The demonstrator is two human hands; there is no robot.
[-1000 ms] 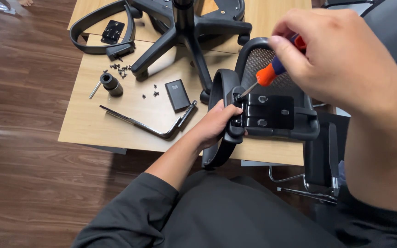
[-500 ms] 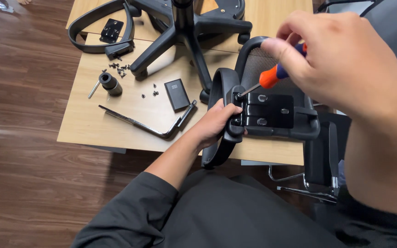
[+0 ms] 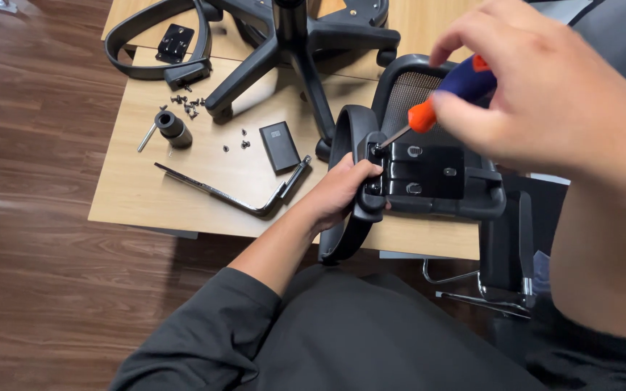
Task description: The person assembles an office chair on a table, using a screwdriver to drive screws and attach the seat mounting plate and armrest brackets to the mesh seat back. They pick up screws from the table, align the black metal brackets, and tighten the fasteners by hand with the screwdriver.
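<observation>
A: How are your hands sitting right now?

B: Your right hand (image 3: 559, 101) is hovering high and close to the camera, fingers curled tight around the orange and blue handle of a screwdriver (image 3: 443, 101). You are angling its shaft down and to the left, and the tip is meeting a screw (image 3: 377, 150) on the black mounting plate (image 3: 423, 170). Your left hand (image 3: 342, 192) is reaching forward from a dark sleeve, wrapping the curved black armrest (image 3: 353, 195) and pressing it against that plate, thumb lying beside the screw.

A: And where is the piece lying?

B: The armrest and the mesh chair part (image 3: 414, 90) are resting on the near right edge of the wooden tabletop (image 3: 182, 195).

A: How many of each thing are you seeing?

B: One five-legged chair base (image 3: 298, 43), one second armrest (image 3: 150, 43) at the far left, one black cylinder (image 3: 172, 129), one bent metal wrench (image 3: 233, 195), one small dark flat packet (image 3: 279, 146), and a scatter of small screws (image 3: 185, 105), too tiny for counting.
</observation>
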